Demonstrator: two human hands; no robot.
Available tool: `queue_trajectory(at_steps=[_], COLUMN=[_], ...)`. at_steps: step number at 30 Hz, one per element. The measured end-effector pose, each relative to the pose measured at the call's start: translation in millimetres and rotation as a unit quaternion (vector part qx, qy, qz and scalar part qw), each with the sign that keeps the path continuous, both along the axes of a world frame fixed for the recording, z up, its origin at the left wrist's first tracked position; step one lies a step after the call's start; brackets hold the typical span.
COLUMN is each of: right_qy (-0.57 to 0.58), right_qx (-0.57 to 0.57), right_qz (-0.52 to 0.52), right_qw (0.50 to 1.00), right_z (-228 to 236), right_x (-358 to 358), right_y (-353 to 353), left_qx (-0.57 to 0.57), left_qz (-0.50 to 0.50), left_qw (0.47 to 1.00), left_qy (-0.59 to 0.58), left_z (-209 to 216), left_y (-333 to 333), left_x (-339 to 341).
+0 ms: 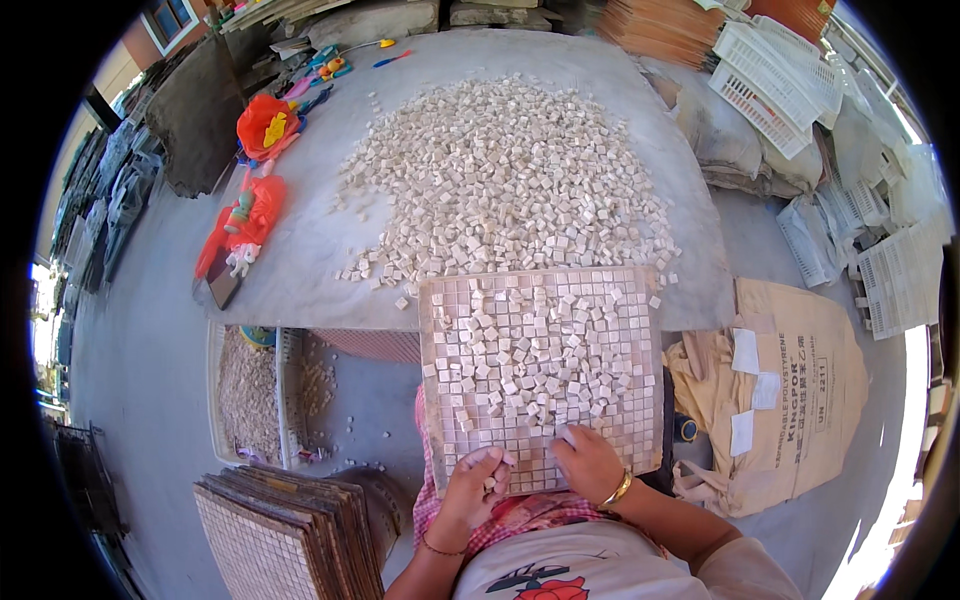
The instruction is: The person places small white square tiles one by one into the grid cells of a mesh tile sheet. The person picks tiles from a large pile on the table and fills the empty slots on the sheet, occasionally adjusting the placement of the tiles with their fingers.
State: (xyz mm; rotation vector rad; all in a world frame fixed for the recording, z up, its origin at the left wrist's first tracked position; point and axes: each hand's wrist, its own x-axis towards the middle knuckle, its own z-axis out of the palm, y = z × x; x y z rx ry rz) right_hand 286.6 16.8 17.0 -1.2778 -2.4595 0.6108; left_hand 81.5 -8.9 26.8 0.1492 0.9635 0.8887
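A square grid tray [640, 440] of small cells leans from the table edge onto my lap. Many cells along its left side and lower part hold pale stone mosaic tiles, while loose tiles [540, 345] lie scattered over its middle and upper right. At the tray's lower left edge, my left hand [474, 490] is closed, with a few small tiles showing between its curled fingers. My right hand [592, 466], with a gold bracelet at the wrist, rests on the lower middle of the grid. Its fingers are bent together at the cells; what they pinch is hidden.
A big heap of loose tiles [510, 170] covers the table [310, 220] beyond the tray. Red bags and toys [265, 130] lie on its left. Below left stand a tile-filled crate [285, 400] and stacked grid trays [290, 540]. A tan sack [800, 400] lies right.
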Motion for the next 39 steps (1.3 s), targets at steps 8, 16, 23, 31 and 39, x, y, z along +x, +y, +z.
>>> queue_trajectory(at_steps=[8, 16, 23, 31, 39], right_qy=[0.154, 0.016, 0.075, 0.508, 0.617], right_qx=[-0.140, -0.007, -0.051, -0.605, -0.689], right_qz=[-0.072, -0.025, -0.048, -0.189, -0.092], right_qw=[0.975, 1.000, 0.995, 0.584, 0.368], right_z=[11, -1, 4, 14, 10], right_x=[-3, -14, -14, 6, 9], right_y=[3, -3, 2, 15, 17], left_qx=[0.026, 0.024, 0.003, -0.014, 0.007], left_qz=[-0.055, -0.050, 0.009, 0.049, 0.005], left_qw=[0.996, 0.996, 0.998, 0.995, 0.996], left_qy=[0.061, 0.069, 0.055, 0.090, 0.086], left_z=[-7, -8, -12, 1, 12], left_y=[-14, -20, -42, -50, -43], left_x=[2, 1, -15, -24, -19])
